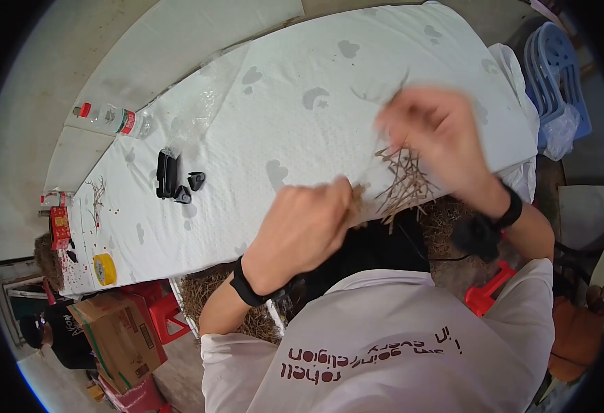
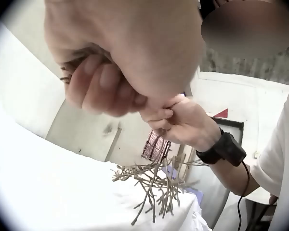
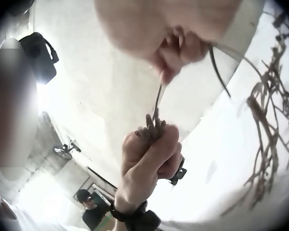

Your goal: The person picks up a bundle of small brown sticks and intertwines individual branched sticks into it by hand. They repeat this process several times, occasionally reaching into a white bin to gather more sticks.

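Note:
In the head view my left hand (image 1: 305,230) is curled round a bundle of thin brown stems, whose cut ends (image 3: 151,127) stick out above the fist in the right wrist view. My right hand (image 1: 436,127), blurred, pinches a thin dark strand (image 3: 158,98) that runs down to the bundle. A branching cluster of dry twigs (image 1: 406,182) spreads beneath the right hand at the table edge; the left wrist view shows these twigs (image 2: 156,185) below both hands.
A white patterned cloth covers the table (image 1: 247,124). On it lie a bottle (image 1: 120,120), a black case (image 1: 167,174) with small black pieces, and yellow tape (image 1: 104,269). Blue stools (image 1: 553,76) stand right. A person in a cap (image 1: 61,334) is beside a cardboard box (image 1: 120,337).

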Demonstrator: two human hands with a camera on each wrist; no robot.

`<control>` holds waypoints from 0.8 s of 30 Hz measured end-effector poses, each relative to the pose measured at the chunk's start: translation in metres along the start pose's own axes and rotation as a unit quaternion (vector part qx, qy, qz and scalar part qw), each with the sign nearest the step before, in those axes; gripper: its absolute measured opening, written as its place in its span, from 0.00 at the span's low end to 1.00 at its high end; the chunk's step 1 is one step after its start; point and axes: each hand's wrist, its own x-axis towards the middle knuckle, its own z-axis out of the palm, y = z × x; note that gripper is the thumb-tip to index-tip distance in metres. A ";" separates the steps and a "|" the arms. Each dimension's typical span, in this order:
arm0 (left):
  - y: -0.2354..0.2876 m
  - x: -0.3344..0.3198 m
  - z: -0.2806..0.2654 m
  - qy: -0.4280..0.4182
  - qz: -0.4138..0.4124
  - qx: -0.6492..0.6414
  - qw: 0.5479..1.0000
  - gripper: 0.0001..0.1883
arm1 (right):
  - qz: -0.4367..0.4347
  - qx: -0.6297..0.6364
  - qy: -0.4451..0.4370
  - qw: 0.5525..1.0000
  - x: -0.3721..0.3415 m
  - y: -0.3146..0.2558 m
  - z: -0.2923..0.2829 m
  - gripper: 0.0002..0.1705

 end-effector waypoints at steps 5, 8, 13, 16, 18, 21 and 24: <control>-0.014 -0.025 0.005 -0.036 0.017 -0.082 0.996 0.08 | -0.048 -0.103 0.137 0.984 0.039 -0.013 -0.089 0.12; -0.020 -0.024 0.003 -0.001 -0.002 -0.127 0.992 0.07 | -0.041 -0.095 0.115 0.988 0.032 -0.031 -0.068 0.12; -0.022 -0.018 0.000 0.055 -0.035 -0.189 0.980 0.09 | -0.014 -0.015 0.073 0.997 0.035 -0.038 -0.048 0.13; -0.028 -0.015 0.002 0.087 -0.043 -0.210 0.973 0.11 | -0.002 -0.036 0.063 0.997 0.030 -0.043 -0.043 0.14; -0.031 -0.012 0.000 0.113 -0.075 -0.218 0.967 0.12 | -0.006 -0.031 0.022 0.999 0.027 -0.045 -0.039 0.13; -0.031 -0.004 -0.011 0.175 -0.094 -0.243 0.949 0.12 | -0.007 -0.027 -0.007 1.000 0.026 -0.048 -0.033 0.13; -0.028 0.003 -0.024 0.220 -0.105 -0.259 0.935 0.11 | -0.004 -0.022 -0.022 0.999 0.025 -0.050 -0.026 0.13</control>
